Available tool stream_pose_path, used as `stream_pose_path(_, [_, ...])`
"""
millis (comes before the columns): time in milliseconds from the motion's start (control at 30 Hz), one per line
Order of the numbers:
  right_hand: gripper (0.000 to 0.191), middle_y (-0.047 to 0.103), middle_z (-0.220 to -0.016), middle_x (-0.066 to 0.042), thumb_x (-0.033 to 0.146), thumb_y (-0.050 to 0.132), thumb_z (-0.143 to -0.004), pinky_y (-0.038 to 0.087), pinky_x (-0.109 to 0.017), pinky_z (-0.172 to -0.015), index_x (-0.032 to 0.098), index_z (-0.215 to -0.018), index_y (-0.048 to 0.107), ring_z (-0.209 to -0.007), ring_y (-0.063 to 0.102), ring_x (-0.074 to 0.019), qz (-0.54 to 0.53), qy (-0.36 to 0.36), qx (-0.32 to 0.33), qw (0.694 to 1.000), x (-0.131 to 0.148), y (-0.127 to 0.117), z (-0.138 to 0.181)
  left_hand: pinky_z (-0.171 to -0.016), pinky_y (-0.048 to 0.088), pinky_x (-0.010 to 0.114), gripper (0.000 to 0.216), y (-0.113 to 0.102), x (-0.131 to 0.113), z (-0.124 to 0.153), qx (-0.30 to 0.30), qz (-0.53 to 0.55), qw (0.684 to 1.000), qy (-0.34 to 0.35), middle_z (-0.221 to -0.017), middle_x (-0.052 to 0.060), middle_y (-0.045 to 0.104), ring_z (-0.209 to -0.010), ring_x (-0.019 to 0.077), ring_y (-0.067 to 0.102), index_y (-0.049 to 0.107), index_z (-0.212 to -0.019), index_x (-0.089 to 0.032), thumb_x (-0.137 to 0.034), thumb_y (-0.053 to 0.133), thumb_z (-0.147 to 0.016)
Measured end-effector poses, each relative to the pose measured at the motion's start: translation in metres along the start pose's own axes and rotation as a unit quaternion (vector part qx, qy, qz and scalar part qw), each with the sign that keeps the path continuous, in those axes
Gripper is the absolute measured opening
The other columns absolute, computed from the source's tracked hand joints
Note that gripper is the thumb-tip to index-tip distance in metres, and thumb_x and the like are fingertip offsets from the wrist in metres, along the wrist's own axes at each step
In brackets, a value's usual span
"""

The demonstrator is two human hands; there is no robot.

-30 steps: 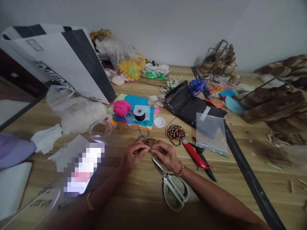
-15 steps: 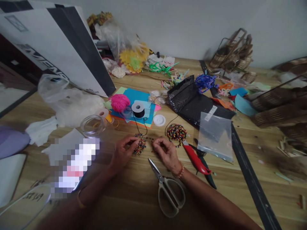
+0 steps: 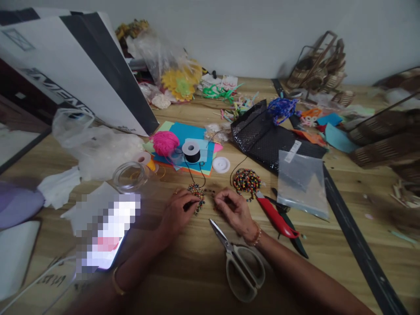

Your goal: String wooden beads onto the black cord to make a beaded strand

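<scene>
My left hand (image 3: 177,211) rests on the wooden table and pinches a small cluster of coloured beads (image 3: 197,192) strung on black cord. My right hand (image 3: 234,209) is closed in a pinch just right of that cluster, holding the cord end with a few beads. The cord runs up to a black spool (image 3: 191,152) on the coloured paper sheets (image 3: 183,133). A second beaded loop (image 3: 246,180) lies right of my right hand. Grey-handled scissors (image 3: 238,258) lie open just below my right wrist.
A red-handled cutter (image 3: 274,217) and a clear zip bag (image 3: 303,183) lie to the right, beside a black mesh pouch (image 3: 262,140). A glass jar (image 3: 129,177), pink yarn ball (image 3: 164,143), plastic bags and a large paper bag (image 3: 68,74) fill the left. Woven baskets (image 3: 383,135) crowd the right.
My hands were pressed together at the cord, then drew slightly apart. The bead cluster now hangs at my left fingertips. The view shifted slightly.
</scene>
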State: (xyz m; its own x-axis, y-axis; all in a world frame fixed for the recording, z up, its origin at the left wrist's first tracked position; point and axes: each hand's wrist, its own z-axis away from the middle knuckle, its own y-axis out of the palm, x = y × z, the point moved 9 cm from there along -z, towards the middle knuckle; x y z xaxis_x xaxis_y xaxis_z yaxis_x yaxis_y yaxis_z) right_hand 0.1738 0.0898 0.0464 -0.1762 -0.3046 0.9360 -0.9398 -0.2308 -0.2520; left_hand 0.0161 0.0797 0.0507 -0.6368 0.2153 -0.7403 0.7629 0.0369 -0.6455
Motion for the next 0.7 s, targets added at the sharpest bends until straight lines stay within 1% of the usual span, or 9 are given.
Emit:
stream_pose_path(133, [0.016, 0.055, -0.07, -0.002, 0.025, 0.052, -0.089, 0.042, -0.025, -0.059, 0.017, -0.076, 0.056, -0.065, 0.052, -0.0139, 0.028, -0.026, 0.007, 0.999, 0.004, 0.002, 0.001, -0.079, 0.045, 0.034, 0.016, -0.001, -0.003, 0.001, -0.007, -0.006, 1.0, 0.011, -0.08, 0.006, 0.067, -0.082, 0.0212, 0.058, 0.071, -0.081, -0.02, -0.011, 0.058, -0.077])
stream_pose_path(233, [0.015, 0.056, -0.071, -0.003, 0.023, 0.051, -0.089, 0.042, -0.025, -0.059, 0.017, -0.077, 0.056, -0.065, 0.051, -0.014, 0.05, -0.04, 0.012, 0.998, 0.007, 0.003, 0.002, -0.079, 0.045, 0.034, 0.021, -0.004, -0.002, 0.001, -0.025, -0.009, 0.999, 0.016, -0.082, 0.006, 0.067, -0.083, 0.021, 0.058, 0.069, -0.082, -0.019, -0.007, 0.054, -0.076])
stream_pose_path(333, [0.013, 0.055, -0.07, -0.002, 0.023, 0.051, -0.089, 0.041, -0.025, -0.058, 0.017, -0.078, 0.056, -0.064, 0.051, -0.0136, 0.057, -0.05, 0.013, 0.997, 0.01, 0.004, 0.002, -0.081, 0.045, 0.034, 0.026, -0.006, -0.001, 0.002, -0.03, -0.028, 0.999, 0.019, -0.085, 0.006, 0.066, -0.085, 0.021, 0.059, 0.069, -0.086, -0.019, -0.003, 0.051, -0.074])
stream_pose_path(500, [0.017, 0.053, -0.068, -0.001, 0.023, 0.05, -0.09, 0.041, -0.024, -0.057, 0.017, -0.076, 0.055, -0.061, 0.049, -0.0125, 0.063, -0.071, 0.015, 0.995, 0.015, 0.004, 0.002, -0.081, 0.043, 0.036, 0.019, -0.005, -0.003, 0.002, -0.02, -0.09, 0.995, 0.028, -0.083, 0.006, 0.066, -0.085, 0.0224, 0.059, 0.07, -0.083, -0.019, -0.007, 0.058, -0.073])
stream_pose_path(600, [0.018, 0.054, -0.068, -0.002, 0.027, 0.052, -0.09, 0.042, -0.024, -0.057, 0.016, -0.076, 0.057, -0.061, 0.049, -0.0122, 0.041, -0.049, -0.003, 0.998, 0.011, 0.001, 0.002, -0.08, 0.043, 0.036, 0.011, -0.006, -0.003, 0.002, -0.021, -0.117, 0.993, 0.026, -0.081, 0.005, 0.066, -0.083, 0.0228, 0.058, 0.07, -0.081, -0.02, -0.014, 0.064, -0.073])
stream_pose_path(700, [0.023, 0.053, -0.067, -0.001, 0.035, 0.055, -0.088, 0.042, -0.023, -0.054, 0.016, -0.077, 0.056, -0.058, 0.05, -0.0108, -0.03, 0.004, -0.042, 0.999, 0.002, -0.006, 0.0, -0.079, 0.042, 0.037, 0.007, -0.004, -0.001, 0.001, -0.012, -0.152, 0.988, 0.025, -0.08, 0.005, 0.067, -0.082, 0.0233, 0.057, 0.071, -0.079, -0.02, -0.019, 0.066, -0.075])
